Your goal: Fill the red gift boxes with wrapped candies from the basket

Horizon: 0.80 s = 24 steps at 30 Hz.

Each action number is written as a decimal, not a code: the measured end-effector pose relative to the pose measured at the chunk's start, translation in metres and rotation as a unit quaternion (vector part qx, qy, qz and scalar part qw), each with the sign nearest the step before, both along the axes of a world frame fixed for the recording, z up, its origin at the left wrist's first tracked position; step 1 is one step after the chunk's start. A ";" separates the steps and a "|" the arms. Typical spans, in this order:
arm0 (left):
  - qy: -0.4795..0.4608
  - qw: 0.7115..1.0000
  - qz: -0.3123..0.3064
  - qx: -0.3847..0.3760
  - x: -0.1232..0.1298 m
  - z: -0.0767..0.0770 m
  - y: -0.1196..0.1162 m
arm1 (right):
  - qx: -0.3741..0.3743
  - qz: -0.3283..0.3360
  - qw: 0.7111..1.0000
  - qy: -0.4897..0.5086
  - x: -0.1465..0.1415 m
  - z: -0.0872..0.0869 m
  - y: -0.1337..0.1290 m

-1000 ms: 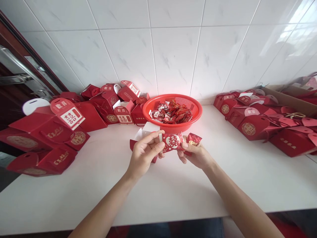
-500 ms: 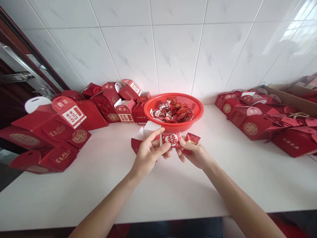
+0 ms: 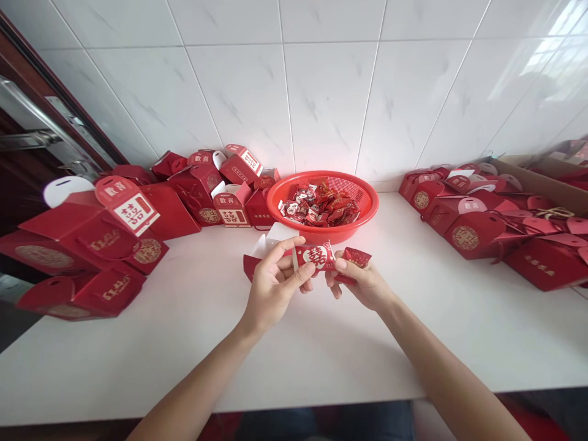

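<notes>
My left hand [image 3: 278, 278] pinches a red candy packet with white lettering [image 3: 316, 256] between thumb and fingers. My right hand [image 3: 361, 278] is closed on another, darker red packet [image 3: 357, 257], and its thumb tip meets the right end of the lettered one. Both hands are just in front of a red plastic basket [image 3: 322, 234] that holds many small wrapped candies [image 3: 321, 205]. Behind my left hand stands an open red box with white inner flaps [image 3: 261, 248], partly hidden by the fingers.
Red gift boxes [image 3: 174, 211] are piled at the left, by a door handle [image 3: 27, 142]. More red boxes [image 3: 478, 226] stand in rows at the right, beside a cardboard box [image 3: 528, 184]. A white tiled wall [image 3: 326, 104] rises behind the white table [image 3: 321, 361].
The lettered packet has tilted and shifted slightly left between my fingers. My hands have otherwise hardly moved.
</notes>
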<state>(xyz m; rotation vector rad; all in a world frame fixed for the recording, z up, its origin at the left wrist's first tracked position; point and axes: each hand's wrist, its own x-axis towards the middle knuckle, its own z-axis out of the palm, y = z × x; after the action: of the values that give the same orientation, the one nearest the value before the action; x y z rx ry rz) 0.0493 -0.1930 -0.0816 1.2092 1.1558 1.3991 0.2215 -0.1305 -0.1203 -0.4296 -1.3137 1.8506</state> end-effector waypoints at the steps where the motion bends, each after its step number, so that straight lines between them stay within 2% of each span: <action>1: 0.004 1.000 0.004 0.009 0.001 0.000 0.000 | 0.005 0.002 1.000 -0.006 0.000 0.000 0.000; 6: 0.024 1.000 -0.001 0.013 0.000 0.000 0.000 | -0.005 -0.003 1.000 -0.018 -0.001 -0.001 -0.001; 17: 0.023 0.997 -0.078 -0.012 -0.002 -0.001 0.002 | -0.018 0.015 1.000 0.008 0.001 -0.001 -0.002; 24: 0.047 0.996 -0.073 -0.003 -0.002 -0.004 0.003 | -0.011 0.014 1.000 -0.006 0.002 0.000 -0.003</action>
<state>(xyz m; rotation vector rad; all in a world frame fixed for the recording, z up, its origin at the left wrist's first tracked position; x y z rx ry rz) 0.0470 -0.1899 -0.0854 1.3396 1.1105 1.2395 0.2237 -0.1331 -0.1207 -0.4361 -1.3155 1.8899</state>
